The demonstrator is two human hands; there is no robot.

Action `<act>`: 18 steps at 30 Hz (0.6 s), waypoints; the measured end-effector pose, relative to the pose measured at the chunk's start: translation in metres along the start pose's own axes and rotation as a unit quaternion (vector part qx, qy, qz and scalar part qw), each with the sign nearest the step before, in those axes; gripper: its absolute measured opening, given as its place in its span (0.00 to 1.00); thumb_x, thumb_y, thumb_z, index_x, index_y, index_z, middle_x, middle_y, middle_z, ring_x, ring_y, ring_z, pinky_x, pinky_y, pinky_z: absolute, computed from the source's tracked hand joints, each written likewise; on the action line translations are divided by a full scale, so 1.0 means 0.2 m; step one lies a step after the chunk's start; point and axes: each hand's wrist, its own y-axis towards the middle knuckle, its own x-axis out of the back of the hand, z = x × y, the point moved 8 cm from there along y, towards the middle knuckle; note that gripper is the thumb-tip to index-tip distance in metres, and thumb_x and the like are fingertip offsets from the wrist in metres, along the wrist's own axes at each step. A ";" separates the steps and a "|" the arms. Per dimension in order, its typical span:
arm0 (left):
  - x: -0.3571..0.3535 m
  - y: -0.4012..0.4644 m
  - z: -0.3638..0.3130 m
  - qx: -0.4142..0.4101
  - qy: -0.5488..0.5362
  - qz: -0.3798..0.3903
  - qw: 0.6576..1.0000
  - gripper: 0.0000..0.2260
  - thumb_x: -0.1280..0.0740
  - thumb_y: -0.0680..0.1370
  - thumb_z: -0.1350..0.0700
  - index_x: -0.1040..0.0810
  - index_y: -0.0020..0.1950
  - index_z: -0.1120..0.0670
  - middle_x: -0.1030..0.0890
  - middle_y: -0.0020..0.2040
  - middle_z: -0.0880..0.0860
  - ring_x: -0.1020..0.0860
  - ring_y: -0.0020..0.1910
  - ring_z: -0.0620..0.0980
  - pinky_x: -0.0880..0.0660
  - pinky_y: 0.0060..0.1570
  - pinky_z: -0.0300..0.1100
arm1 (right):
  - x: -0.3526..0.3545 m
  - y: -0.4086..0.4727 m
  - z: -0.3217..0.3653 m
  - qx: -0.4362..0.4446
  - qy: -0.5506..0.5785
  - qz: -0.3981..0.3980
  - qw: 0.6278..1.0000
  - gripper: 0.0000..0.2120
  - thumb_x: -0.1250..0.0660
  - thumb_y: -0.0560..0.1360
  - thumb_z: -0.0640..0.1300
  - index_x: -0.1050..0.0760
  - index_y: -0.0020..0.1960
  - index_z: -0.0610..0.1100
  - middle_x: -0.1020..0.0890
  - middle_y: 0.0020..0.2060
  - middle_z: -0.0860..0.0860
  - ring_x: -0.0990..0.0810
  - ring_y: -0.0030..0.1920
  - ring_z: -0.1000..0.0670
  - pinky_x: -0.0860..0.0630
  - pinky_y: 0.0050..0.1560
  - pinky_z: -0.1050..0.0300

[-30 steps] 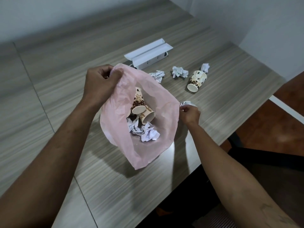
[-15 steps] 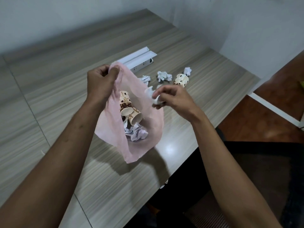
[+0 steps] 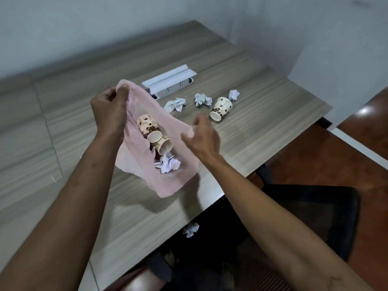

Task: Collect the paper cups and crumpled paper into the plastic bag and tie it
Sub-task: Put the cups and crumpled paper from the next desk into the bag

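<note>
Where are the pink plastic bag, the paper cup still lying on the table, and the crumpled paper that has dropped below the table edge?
pink plastic bag (image 3: 168,183): head view, lower wall of the bag.
paper cup (image 3: 222,108): head view, patterned side.
crumpled paper (image 3: 191,229): head view, middle of the wad.

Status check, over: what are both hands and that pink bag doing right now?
Left hand pinches pink bag rim, holding it open. Right hand open, blurred, beside rim. One cup, three paper balls still on table; one ball below table edge.
</note>
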 end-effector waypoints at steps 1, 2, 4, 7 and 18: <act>0.02 -0.03 -0.01 0.001 0.003 -0.014 1.000 0.12 0.32 0.76 0.55 0.25 0.31 0.50 0.30 0.26 0.41 0.34 0.28 0.40 0.35 0.32 0.36 | -0.01 -0.01 -0.14 -0.071 0.012 0.027 0.997 0.27 0.23 0.69 0.54 0.33 0.60 0.47 0.26 0.54 0.50 0.23 0.45 0.49 0.34 0.35 0.64; 0.04 -0.07 -0.01 0.000 0.010 -0.029 1.000 0.13 0.32 0.76 0.55 0.25 0.31 0.50 0.30 0.25 0.40 0.34 0.27 0.38 0.35 0.31 0.35 | -0.05 -0.03 -0.27 -0.142 0.032 0.083 0.986 0.32 0.23 0.68 0.53 0.34 0.64 0.46 0.26 0.58 0.47 0.21 0.50 0.45 0.29 0.40 0.61; 0.11 -0.13 -0.01 -0.003 0.021 -0.062 0.998 0.12 0.32 0.76 0.55 0.25 0.32 0.50 0.29 0.27 0.41 0.34 0.26 0.38 0.34 0.32 0.35 | -0.19 -0.08 -0.44 -0.216 0.090 0.209 0.950 0.25 0.24 0.70 0.48 0.28 0.62 0.42 0.19 0.54 0.43 0.17 0.49 0.42 0.19 0.47 0.49; 0.26 -0.20 0.00 0.006 0.021 -0.115 0.993 0.11 0.32 0.75 0.54 0.24 0.32 0.49 0.28 0.30 0.45 0.32 0.29 0.40 0.33 0.33 0.37 | -0.26 -0.08 -0.46 -0.202 0.138 0.225 0.943 0.03 0.30 0.73 0.39 0.21 0.41 0.40 0.15 0.37 0.41 0.15 0.38 0.41 0.17 0.46 0.41; 0.77 -0.10 -0.12 0.000 0.035 -0.243 0.970 0.14 0.33 0.76 0.53 0.30 0.31 0.49 0.31 0.25 0.42 0.35 0.26 0.36 0.36 0.31 0.36 | -0.27 0.23 0.25 -0.127 0.279 0.224 0.925 0.10 0.34 0.76 0.30 0.25 0.38 0.40 0.19 0.32 0.44 0.20 0.28 0.48 0.17 0.33 0.50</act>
